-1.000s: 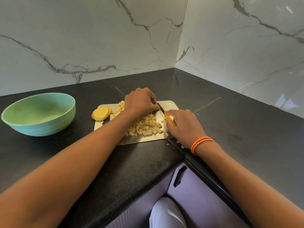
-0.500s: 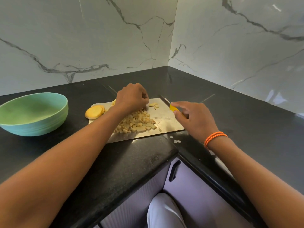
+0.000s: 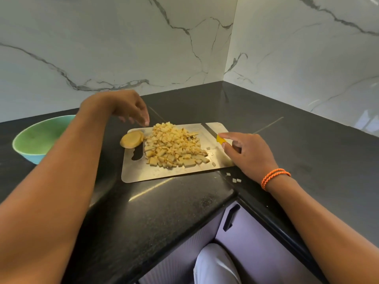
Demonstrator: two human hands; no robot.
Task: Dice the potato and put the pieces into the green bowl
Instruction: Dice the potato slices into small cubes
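A heap of pale diced potato [image 3: 174, 145] is being kept on a scuffed, shiny cutting board [image 3: 143, 173] on the speckled black counter [image 3: 164, 212], with a rounded uncut potato end [image 3: 131, 139] at its left edge and a few cubes [image 3: 234, 179] lying off the board. A yellow-handled knife [image 3: 220, 138] is being gripped by the right hand [image 3: 249, 152]. The left hand [image 3: 131, 107] is being held above the board, fingers loosely spread, empty. The ribbed green bowl [image 3: 34, 140] is being partly hidden behind the left forearm.

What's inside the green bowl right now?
The green bowl looks empty where its inside shows; no pieces are in it. The left arm covers its right part, so that part cannot be seen. The dice lie on the board.
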